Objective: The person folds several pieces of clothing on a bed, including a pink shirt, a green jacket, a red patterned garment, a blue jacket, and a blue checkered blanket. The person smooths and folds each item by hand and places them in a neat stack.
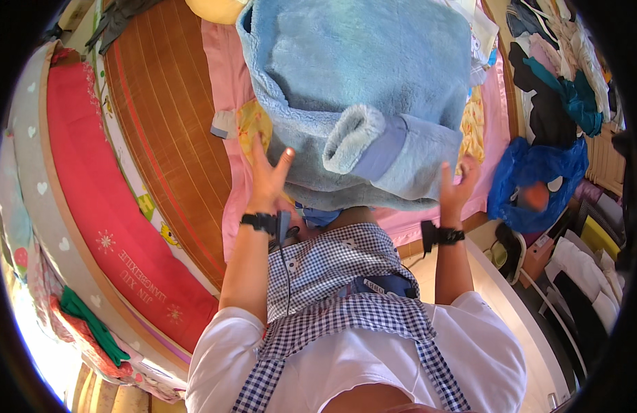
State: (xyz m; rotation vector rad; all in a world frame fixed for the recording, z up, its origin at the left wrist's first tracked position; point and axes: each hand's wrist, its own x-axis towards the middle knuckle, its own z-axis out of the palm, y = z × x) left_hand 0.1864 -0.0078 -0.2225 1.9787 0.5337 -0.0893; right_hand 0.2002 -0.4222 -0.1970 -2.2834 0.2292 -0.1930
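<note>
A pale blue plush fleece garment (pixel 370 62) lies folded in front of me. One of its sleeves (pixel 422 149) is laid across the lower part, its fluffy cuff (pixel 354 139) facing left. Beside the garment's lower left edge is my left hand (pixel 267 175), thumb and fingers spread, holding nothing. My right hand (pixel 459 180) is at the lower right edge, thumb apart from partly curled, slightly blurred fingers. Whether either hand touches the fleece I cannot tell. Yellow patterned cloth (pixel 473 124) shows from under the garment, above a pink satiny cloth (pixel 496 155).
A brown mat (pixel 168 103) covers the surface to the left, with a red cloth (pixel 76 124) bearing writing farther left. At the right are a blue plastic bag (pixel 504 180), a heap of clothes (pixel 546 108) and various items (pixel 582 268) lower down. A checked apron (pixel 344 258) covers my lap.
</note>
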